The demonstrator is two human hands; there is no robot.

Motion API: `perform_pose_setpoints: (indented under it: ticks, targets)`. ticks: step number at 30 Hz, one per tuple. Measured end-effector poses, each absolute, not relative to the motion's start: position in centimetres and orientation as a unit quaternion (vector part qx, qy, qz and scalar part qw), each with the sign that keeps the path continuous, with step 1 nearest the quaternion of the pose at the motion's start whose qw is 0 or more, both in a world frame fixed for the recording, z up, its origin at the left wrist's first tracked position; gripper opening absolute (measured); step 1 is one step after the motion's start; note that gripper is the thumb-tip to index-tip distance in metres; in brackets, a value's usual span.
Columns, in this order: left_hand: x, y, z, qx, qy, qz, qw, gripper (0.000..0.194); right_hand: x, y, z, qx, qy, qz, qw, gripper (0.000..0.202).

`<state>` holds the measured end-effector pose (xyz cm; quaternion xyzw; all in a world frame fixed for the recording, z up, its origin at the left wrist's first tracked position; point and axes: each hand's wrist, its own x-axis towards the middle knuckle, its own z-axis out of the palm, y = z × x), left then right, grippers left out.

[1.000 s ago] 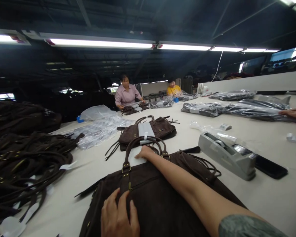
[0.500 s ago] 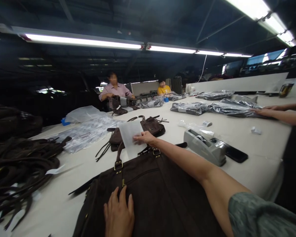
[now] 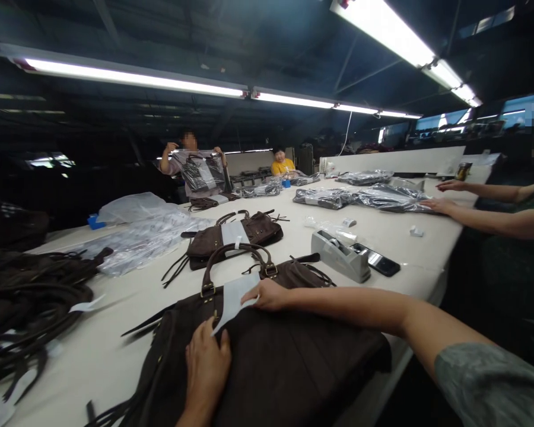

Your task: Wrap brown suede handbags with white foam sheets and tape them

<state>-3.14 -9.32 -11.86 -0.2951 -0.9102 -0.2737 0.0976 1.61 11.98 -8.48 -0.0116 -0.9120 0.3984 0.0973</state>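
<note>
A gold-buckled dark brown bag [image 3: 293,362], lower centre, ran past the frame's bottom; the right hand [image 3: 270,295] pinched white paper [image 3: 235,298], the left hand's [image 3: 208,359] grip unclear.

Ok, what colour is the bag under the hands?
The bag is dark brown; see the head view.

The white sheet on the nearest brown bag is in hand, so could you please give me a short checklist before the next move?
1. Right hand holding the white sheet: ok, its fingers grip the side edge.
2. Left hand gripping the sheet too: cannot tell; the lower corner reaches its fingers, but any pinch is unclear.
3. Sheet flat on the nearest brown bag: not ok, its lower edge curls up.
4. Bag fully supported: cannot tell, its near part runs out of the picture.
5. Tape dispenser uncovered: ok, standing beyond the right forearm.
</note>
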Motion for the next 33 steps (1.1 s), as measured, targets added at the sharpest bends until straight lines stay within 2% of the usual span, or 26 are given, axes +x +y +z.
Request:
perform_pose_setpoints:
  ticks: [4,7,12,15,17,22,26,28,30,33]
  targets:
    - [-3.6,-9.5,-11.5,-0.315,-0.885,-0.309,0.149,0.065,3.7,12.4,-10.8,0.041,-0.839,0.532,0.105,0.051]
    - [-4.1,-9.2,-11.6,-0.451,-0.815,-0.297,0.211,0.057,4.2,13.3,-10.9,0.081,-0.809,0.575,0.095,0.065]
    - [-5.1,-9.0,-12.1,-0.601,-0.731,-0.233,0.224,0.057,4.8,13.2,-11.3,0.131,-0.836,0.526,0.085,0.057]
    - [-5.1,-9.4,-12.2,-0.642,-0.709,-0.238,0.171,0.057,5.3,12.8,-10.8,0.129,-0.853,0.501,0.065,0.038]
    - [-4.8,-9.8,-12.0,-0.642,-0.711,-0.254,0.134,0.054,6.0,12.6,-9.6,0.117,-0.866,0.484,0.043,0.030]
    - [-3.7,-10.6,-11.0,-0.640,-0.722,-0.252,0.066,0.047,12.6,11.0,-4.5,0.097,-0.888,0.446,-0.057,0.032]
    - [-2.9,-10.4,-10.6,-0.637,-0.728,-0.249,0.042,0.059,22.3,7.2,-0.5,0.138,-0.887,0.440,0.009,0.032]
    - [-2.6,-10.1,-10.6,-0.647,-0.711,-0.276,0.020,0.059,26.2,4.8,0.3,0.174,-0.891,0.419,0.018,0.044]
    - [-2.4,-9.7,-10.6,-0.652,-0.695,-0.302,-0.005,0.053,28.6,2.5,-0.7,0.203,-0.915,0.347,0.029,0.053]
    - [-2.2,-9.5,-10.6,-0.643,-0.695,-0.321,-0.023,0.048,29.1,-0.7,-5.1,0.242,-0.946,0.198,0.083,0.053]
